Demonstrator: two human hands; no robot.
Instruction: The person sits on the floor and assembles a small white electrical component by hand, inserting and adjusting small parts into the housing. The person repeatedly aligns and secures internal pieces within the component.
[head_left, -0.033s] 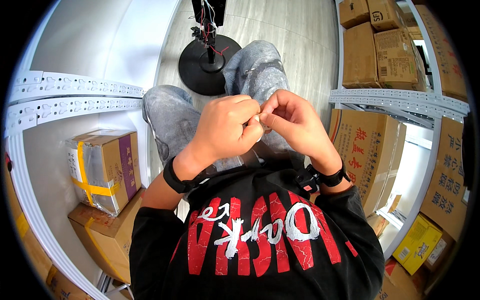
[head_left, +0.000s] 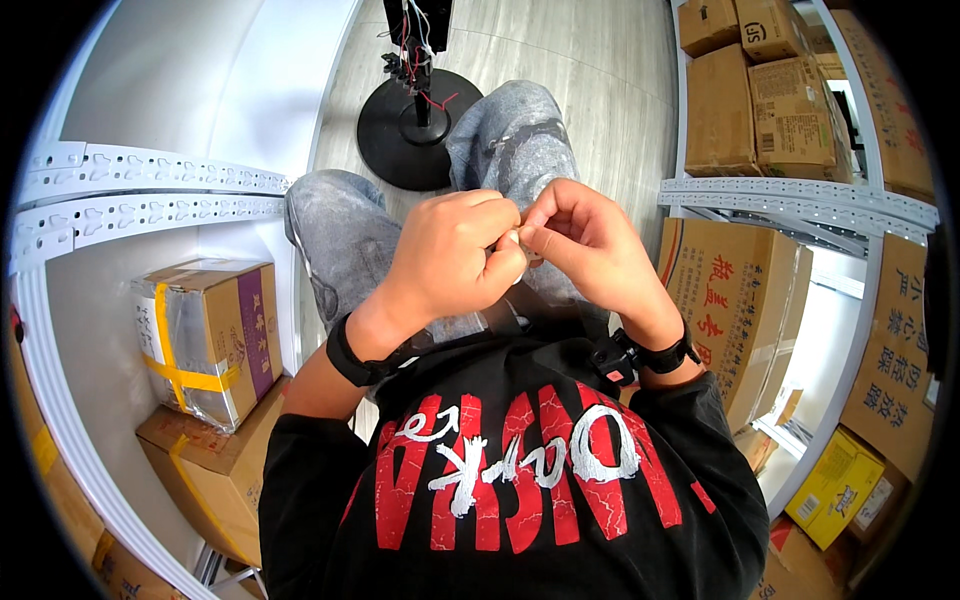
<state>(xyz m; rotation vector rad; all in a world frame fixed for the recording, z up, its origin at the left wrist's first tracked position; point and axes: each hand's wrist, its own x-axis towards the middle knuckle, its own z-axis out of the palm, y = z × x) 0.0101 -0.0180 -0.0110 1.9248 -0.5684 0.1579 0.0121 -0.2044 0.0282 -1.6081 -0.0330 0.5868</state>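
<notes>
My left hand [head_left: 455, 260] and my right hand [head_left: 590, 245] meet in front of my chest, above my knees in grey jeans [head_left: 340, 240]. The fingertips of both hands pinch a small pale object [head_left: 513, 243] between them; most of it is hidden by the fingers and its kind cannot be told. Each wrist wears a black band, and I have on a black shirt with red and white lettering [head_left: 520, 470].
A black round stand base [head_left: 410, 125] with loose wires stands on the floor beyond my knees. White metal shelf rails [head_left: 150, 190] run on the left above taped cardboard boxes [head_left: 210, 335]. On the right, shelves hold more cardboard boxes [head_left: 735, 300] and a yellow box [head_left: 835, 485].
</notes>
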